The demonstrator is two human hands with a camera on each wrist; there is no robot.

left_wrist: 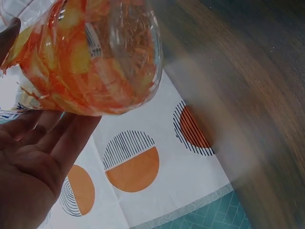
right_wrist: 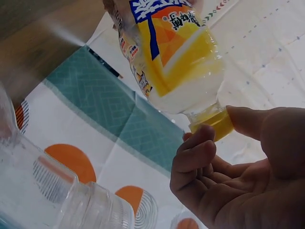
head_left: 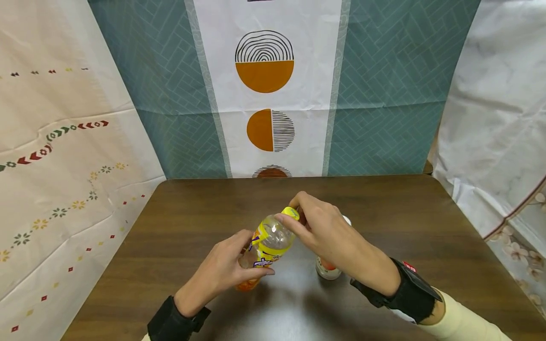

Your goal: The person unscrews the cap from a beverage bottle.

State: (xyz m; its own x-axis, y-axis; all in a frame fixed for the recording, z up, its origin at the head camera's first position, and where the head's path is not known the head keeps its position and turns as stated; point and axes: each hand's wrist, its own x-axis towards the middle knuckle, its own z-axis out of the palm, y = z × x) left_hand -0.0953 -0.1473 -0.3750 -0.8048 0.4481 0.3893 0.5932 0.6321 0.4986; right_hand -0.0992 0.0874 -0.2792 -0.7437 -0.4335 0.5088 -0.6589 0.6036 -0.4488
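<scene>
My left hand [head_left: 223, 263] grips a clear plastic drink bottle [head_left: 273, 237] with a yellow label round its middle. The bottle is held tilted above the table, its neck leaning toward the right hand. Orange colour shows through its base [left_wrist: 90, 71] in the left wrist view. At the neck, my right hand [head_left: 322, 227] pinches the yellow cap [right_wrist: 213, 123] between thumb and fingers; the cap sits on the bottle's mouth. Behind the right hand and forearm stands a second container [head_left: 327, 270], mostly hidden in the head view. Its clear ridged neck [right_wrist: 97, 205] shows in the right wrist view.
The brown wooden table [head_left: 192, 213] spreads beneath both hands. At its far edge hangs a teal and white cloth [head_left: 375, 94] with orange half-circles. Patterned pale cloths [head_left: 64, 189] line the left side, and a white one [head_left: 482, 118] hangs at the right.
</scene>
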